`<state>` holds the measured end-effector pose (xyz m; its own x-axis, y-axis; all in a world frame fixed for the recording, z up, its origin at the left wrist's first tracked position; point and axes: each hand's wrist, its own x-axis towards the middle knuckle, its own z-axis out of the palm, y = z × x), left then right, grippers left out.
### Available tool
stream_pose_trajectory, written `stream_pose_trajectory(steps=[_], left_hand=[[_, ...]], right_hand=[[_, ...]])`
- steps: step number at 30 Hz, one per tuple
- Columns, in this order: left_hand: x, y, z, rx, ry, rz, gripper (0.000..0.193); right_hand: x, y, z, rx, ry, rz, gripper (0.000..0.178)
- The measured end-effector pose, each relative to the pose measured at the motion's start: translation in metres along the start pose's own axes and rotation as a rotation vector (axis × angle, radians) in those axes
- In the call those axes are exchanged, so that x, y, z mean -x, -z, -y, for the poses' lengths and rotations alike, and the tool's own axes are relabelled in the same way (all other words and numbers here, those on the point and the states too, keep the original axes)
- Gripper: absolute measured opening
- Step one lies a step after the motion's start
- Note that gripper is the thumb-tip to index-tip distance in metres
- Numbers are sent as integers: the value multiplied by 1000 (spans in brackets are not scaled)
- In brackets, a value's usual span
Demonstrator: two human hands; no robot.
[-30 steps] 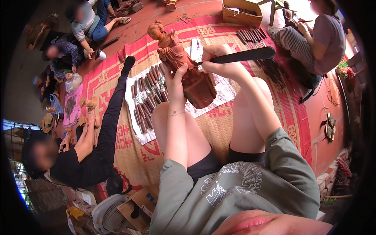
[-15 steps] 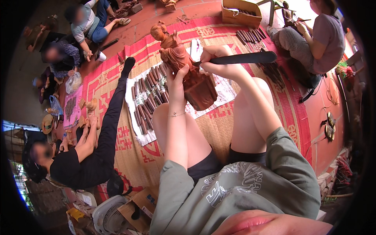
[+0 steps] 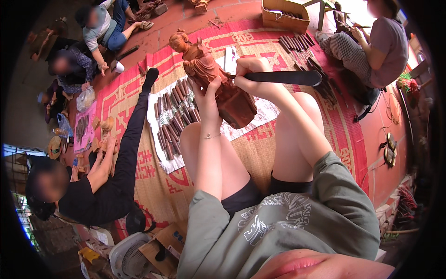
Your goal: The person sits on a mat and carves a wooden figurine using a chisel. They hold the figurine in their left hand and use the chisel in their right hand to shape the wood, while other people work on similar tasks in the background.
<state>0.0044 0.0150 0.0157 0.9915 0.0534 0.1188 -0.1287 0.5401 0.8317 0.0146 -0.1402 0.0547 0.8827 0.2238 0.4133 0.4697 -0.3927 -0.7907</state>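
A reddish-brown carved wooden statue (image 3: 206, 69), a robed figure on a blocky base, leans to the left above my knees. My left hand (image 3: 209, 100) is closed round its lower left side, thumb against the robe. In my right hand (image 3: 253, 76) is a carving knife (image 3: 285, 78), its long, flat dark handle sticking out to the right. The knife's small working end points left at the statue's right side; my fingers partly hide it, so I cannot tell whether it touches. Beneath the statue lies a white cloth (image 3: 172, 163) bearing rows of wooden-handled chisels (image 3: 174, 111).
More chisels (image 3: 297, 43) lie at the far right of the red-and-tan mat (image 3: 241, 162), near a cardboard box (image 3: 285, 21). A person in black (image 3: 100, 197) sits at left, one leg stretched along the mat. Another person (image 3: 385, 51) sits at right. A fan (image 3: 130, 255) stands behind left.
The statue has shifted slightly left, its head leaning further that way. My right hand and the knife have moved a little left, and the handle's far end has dipped.
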Motion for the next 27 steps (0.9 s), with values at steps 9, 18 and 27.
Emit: stream_pose_trajectory(steps=[9,18,27], left_hand=[[-2,1,3,-16,-82,-23,53],[2,-6,-1,112,-50,-29,58],[0,-3,3,70,-66,12,52]], right_hand=[[5,-22,2,-13,130,-286,11],[3,-30,-3,-177,148,-294,9],[-2,-31,2,-278,81,-304,7]])
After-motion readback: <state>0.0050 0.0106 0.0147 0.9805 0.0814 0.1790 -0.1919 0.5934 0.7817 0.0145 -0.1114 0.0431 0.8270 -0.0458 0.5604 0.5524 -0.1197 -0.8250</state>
